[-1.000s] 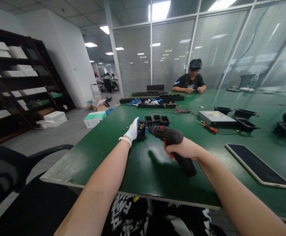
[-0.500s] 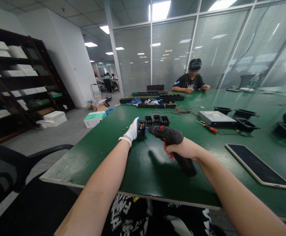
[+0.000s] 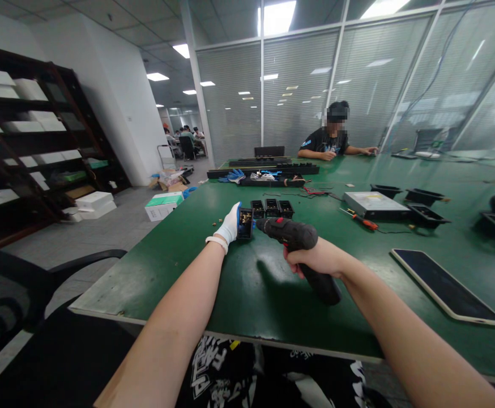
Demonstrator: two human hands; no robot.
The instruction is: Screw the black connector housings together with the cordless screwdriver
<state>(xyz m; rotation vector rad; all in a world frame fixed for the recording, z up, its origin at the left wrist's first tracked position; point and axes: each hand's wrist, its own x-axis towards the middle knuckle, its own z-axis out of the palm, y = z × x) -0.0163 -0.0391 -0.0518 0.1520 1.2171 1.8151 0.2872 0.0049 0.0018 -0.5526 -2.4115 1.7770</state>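
My left hand (image 3: 230, 223), in a white glove with blue on it, grips a small black box (image 3: 245, 224) with brass-coloured parts inside. The box's open side faces me. My bare right hand (image 3: 302, 260) is wrapped round the handle of a black power drill (image 3: 290, 231) with a red mark on top. The drill's front end points left, close beside the box; whether they touch is hard to tell. Three similar black boxes (image 3: 272, 208) stand in a row just behind, on the green table (image 3: 179, 266). A few tiny brass pieces (image 3: 214, 224) lie left of my gloved hand.
At the right lie a phone (image 3: 447, 286), an orange screwdriver (image 3: 370, 225), a flat metal case (image 3: 375, 204) and several black trays (image 3: 428, 215). Black bars (image 3: 273, 169) and a blue glove (image 3: 233, 176) lie farther back. A person (image 3: 330, 136) sits across the table.
The person across the table has stretched one hand out to the right along the tabletop. My hands, the drill and the held box look almost unmoved.
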